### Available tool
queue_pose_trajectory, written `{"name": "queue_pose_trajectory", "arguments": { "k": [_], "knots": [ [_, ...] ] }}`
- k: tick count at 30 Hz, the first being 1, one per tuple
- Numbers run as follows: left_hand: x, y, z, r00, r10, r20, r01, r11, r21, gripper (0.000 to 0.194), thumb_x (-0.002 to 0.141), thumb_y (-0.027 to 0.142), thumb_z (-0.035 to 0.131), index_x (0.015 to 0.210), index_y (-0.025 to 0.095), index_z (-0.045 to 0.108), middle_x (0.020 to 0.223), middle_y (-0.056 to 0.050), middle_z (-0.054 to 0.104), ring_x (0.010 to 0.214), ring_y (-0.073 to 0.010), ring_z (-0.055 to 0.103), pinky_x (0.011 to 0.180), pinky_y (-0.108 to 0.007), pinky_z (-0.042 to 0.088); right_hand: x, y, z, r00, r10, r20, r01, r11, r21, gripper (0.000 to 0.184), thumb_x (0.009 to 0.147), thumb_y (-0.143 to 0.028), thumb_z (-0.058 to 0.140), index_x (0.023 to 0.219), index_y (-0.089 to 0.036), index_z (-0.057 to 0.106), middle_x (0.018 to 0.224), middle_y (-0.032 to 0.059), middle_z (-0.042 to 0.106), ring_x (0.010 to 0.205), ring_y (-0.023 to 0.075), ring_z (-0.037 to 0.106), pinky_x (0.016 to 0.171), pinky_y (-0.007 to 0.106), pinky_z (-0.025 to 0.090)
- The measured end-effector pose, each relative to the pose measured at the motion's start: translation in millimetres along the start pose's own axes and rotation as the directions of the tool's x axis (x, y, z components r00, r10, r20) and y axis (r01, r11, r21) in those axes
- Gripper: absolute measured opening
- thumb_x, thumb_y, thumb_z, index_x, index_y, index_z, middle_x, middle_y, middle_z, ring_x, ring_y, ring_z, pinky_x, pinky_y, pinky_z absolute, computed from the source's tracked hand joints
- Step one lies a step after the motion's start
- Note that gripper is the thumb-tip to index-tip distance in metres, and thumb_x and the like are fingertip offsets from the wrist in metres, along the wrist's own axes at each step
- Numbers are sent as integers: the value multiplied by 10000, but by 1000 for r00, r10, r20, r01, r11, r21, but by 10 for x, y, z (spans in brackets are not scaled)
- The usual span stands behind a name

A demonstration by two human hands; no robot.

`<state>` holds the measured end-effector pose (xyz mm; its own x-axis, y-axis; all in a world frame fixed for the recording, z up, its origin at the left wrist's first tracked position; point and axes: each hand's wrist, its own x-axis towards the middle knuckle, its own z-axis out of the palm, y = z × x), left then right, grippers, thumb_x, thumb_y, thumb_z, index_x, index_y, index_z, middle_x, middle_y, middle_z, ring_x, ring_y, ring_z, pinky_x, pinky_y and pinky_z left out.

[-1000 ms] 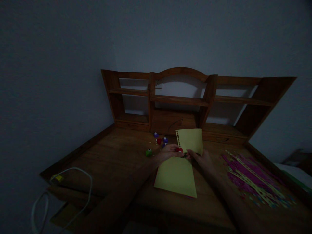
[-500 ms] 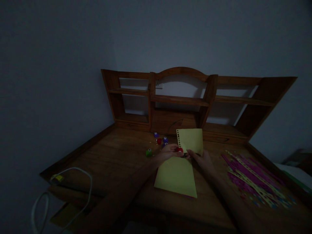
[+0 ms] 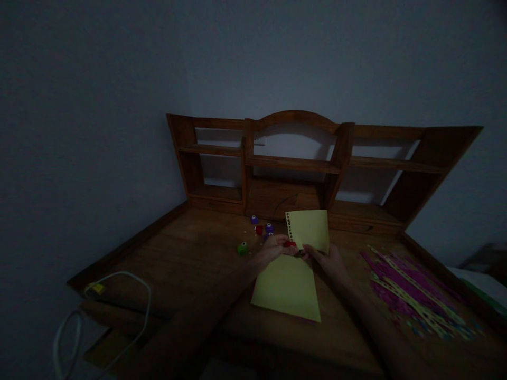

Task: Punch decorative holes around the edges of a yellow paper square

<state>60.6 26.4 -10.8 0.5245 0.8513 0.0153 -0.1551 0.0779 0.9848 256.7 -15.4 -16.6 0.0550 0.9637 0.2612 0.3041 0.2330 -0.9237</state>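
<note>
The room is dim. My left hand [image 3: 274,248] is closed around a small red craft punch [image 3: 290,244] at the middle of the wooden desk [image 3: 190,258]. My right hand [image 3: 328,258] holds a yellow sheet [image 3: 309,229] upright by its lower edge. A row of punched holes runs down the sheet's left edge, and the punch sits at the bottom of that edge. Below both hands a stack of yellow paper [image 3: 287,288] lies flat on the desk.
Several small punches lie left of my hands: green [image 3: 242,248], red [image 3: 259,229] and two purple ones [image 3: 269,227]. Purple and yellow punched strips [image 3: 407,293] are heaped at the right. A wooden shelf unit [image 3: 293,161] stands behind. A white cable [image 3: 114,311] hangs at the desk's left corner.
Nothing has moved much. Both hands keep the punch and the yellow sheet in nearly the same place; the view has shifted down slightly.
</note>
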Motion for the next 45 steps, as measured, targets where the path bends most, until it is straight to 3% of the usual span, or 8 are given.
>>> {"name": "queue_pose_trajectory", "arguments": {
  "k": [12,18,25,38,45],
  "knots": [
    [34,-32,-29,1000,0,25,2,999,-46,544,509,255,885,981,107,658,1018,-140,687,859,-205,662,801,-318,480,3,-22,-22,1000,17,-11,-16,999,47,359,781,-473,659,721,-123,716,729,122,741,682,257,705,669,321,544],
    [14,-54,-48,996,-15,89,21,998,-66,501,591,284,853,1014,113,645,1007,-139,684,850,-215,672,791,-346,498,-11,-104,-32,999,1,-35,-1,1000,5,351,792,-455,651,654,-136,700,712,119,733,676,240,697,668,305,532],
    [-9,-15,-11,998,36,46,-30,990,-141,639,572,222,866,1138,155,578,1088,-145,670,879,-219,675,792,-346,509,-2,-69,-25,998,11,-55,-9,1000,28,370,761,-493,663,664,-138,704,696,123,729,648,243,688,647,322,532],
    [40,-97,-56,996,7,86,-5,1000,-28,521,599,295,852,1049,119,658,1082,-151,676,884,-211,665,788,-315,496,-21,-135,-31,998,31,-51,-31,1000,6,389,762,-510,649,648,-141,701,691,121,727,647,241,688,650,316,529],
    [8,-63,-42,995,64,76,-57,994,-94,485,649,289,820,1079,147,647,1090,-125,670,874,-187,656,784,-301,486,-24,-136,-23,999,4,-45,-2,999,32,386,773,-507,644,648,-144,689,678,119,719,641,235,680,638,309,527]
  ]
}}
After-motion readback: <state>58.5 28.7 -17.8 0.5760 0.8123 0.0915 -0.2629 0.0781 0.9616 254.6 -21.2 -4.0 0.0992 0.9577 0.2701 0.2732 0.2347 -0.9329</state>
